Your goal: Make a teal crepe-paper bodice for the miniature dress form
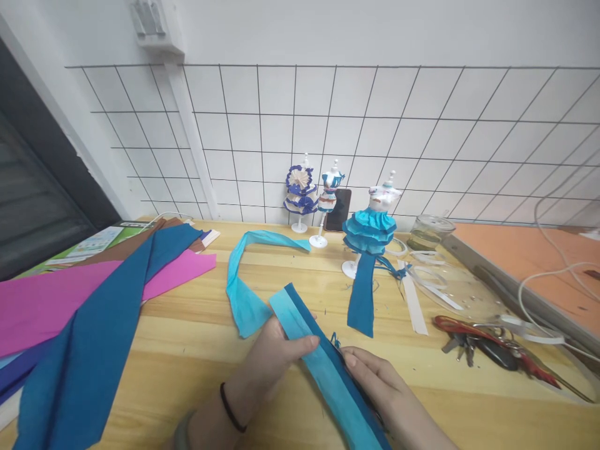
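Note:
My left hand (285, 347) grips a long two-layer crepe paper strip (328, 381), light blue over dark blue, its thumb pressed flat on top. On the strip's dark blue right edge, the fingers of my right hand (375, 375) are pinched together. A thin dark edge shows beneath them, too hidden to name. A small blue curl (335, 340) sits by these fingertips. Beyond my hands, a light blue crepe strip (234, 275) lies curved on the table, and a dark blue strip (362, 297) lies near a mini dress form (370, 225) with a ruffled blue skirt.
Folded crepe sheets, dark blue (103, 312) and pink (178, 275), cover the left side. Two more small dress forms (300, 194) and a phone (338, 209) stand at the grid wall. To the right are a glass jar (429, 232), white tape strips (415, 300) and keys (492, 350).

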The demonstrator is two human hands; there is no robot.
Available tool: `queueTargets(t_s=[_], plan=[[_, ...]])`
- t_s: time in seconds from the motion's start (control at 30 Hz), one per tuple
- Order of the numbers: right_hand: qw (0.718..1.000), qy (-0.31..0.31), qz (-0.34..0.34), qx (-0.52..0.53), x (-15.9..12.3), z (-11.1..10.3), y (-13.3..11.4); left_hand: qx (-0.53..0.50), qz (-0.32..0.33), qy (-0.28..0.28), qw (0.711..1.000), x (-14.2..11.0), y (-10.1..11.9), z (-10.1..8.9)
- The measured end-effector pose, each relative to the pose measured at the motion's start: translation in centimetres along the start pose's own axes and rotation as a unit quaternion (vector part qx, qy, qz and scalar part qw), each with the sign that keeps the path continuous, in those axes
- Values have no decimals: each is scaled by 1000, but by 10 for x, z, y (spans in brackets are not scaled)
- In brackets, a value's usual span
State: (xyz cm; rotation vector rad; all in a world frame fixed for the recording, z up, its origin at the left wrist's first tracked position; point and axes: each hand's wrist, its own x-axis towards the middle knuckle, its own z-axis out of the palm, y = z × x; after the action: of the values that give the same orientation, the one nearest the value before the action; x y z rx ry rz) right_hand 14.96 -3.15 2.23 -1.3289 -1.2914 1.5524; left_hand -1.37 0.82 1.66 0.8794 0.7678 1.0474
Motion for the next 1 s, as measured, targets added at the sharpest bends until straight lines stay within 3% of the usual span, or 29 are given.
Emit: queueTargets(t_s=[0.13, 0.27, 0.43, 1.0], plan=[[994, 7, -60, -89, -2, -2, 1, 47, -17, 51, 997, 0, -2, -3], [975, -8, -115, -188, -2, -3, 3, 102, -14, 64, 993, 1, -3, -5], [957, 15, -139, -256, -5, -4, 3, 130, -6, 74, 989, 1, -3, -4], [968, 15, -145, -203, -2, -4, 0, 109, -4, 55, 992, 1, -5, -5]])
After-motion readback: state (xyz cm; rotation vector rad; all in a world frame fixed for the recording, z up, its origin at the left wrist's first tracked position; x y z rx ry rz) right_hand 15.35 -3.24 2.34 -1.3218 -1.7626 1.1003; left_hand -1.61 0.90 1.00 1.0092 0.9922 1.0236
